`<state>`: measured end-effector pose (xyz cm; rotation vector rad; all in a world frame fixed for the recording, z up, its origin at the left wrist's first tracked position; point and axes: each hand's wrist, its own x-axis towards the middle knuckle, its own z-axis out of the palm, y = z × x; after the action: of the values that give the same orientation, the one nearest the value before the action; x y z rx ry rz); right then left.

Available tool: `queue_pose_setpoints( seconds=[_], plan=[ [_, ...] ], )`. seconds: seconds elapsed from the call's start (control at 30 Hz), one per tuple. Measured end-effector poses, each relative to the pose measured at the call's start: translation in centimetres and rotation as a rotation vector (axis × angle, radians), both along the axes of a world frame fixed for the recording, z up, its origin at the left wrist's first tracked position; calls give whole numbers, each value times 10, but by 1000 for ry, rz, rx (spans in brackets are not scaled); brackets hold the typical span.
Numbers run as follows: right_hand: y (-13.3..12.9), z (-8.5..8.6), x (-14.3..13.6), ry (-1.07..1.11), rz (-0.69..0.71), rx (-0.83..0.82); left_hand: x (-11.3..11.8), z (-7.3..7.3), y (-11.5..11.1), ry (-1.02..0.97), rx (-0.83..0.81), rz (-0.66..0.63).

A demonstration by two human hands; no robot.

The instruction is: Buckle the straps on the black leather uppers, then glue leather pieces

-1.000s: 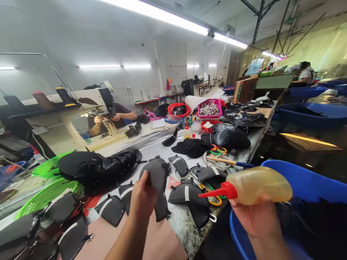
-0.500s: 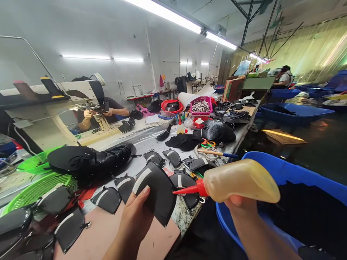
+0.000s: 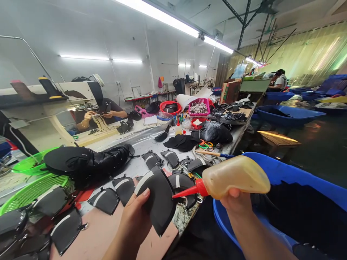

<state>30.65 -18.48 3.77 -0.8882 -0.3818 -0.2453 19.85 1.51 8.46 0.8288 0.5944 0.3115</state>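
Note:
A dark grey curved panel with a pale strip along its upper left side is held up in my left hand. My left thumb presses on its face; the other fingers are behind it. My right hand grips a squeeze bottle of yellowish liquid, tilted on its side. Its red nozzle points left, with the tip at the panel's right edge. Whether liquid is coming out I cannot tell. Several similar dark pieces with pale strips and metal buckles lie on the table around my hands.
A pink board lies under my left forearm. Green baskets and a stacked black bundle stand left. A blue tub holding black material is at right. Across the table, another person's hands work at a sewing machine.
The panel has turned slightly in my left hand, its bottom corner now lower. The nozzle tip stays at its right edge. My view has shifted a little.

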Motion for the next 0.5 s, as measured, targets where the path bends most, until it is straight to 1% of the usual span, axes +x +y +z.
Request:
queue_pose_setpoints(
  seconds=[0.13, 0.2, 0.27, 0.37, 0.5],
  plan=[
    [0, 1, 0, -50, 34, 5, -1, -6, 2, -42, -3, -39],
    [1, 4, -1, -85, 47, 10, -2, -7, 2, -40, -22, -34],
    [3, 7, -1, -116, 40, 34, -4, -5, 0, -42, -32, -31],
    [8, 13, -2, -140, -3, 91, -7, 1, -3, -79, -12, -64],
    [11, 17, -5, -142, -22, 100, -7, 4, -4, -109, -27, -64]
  ],
)
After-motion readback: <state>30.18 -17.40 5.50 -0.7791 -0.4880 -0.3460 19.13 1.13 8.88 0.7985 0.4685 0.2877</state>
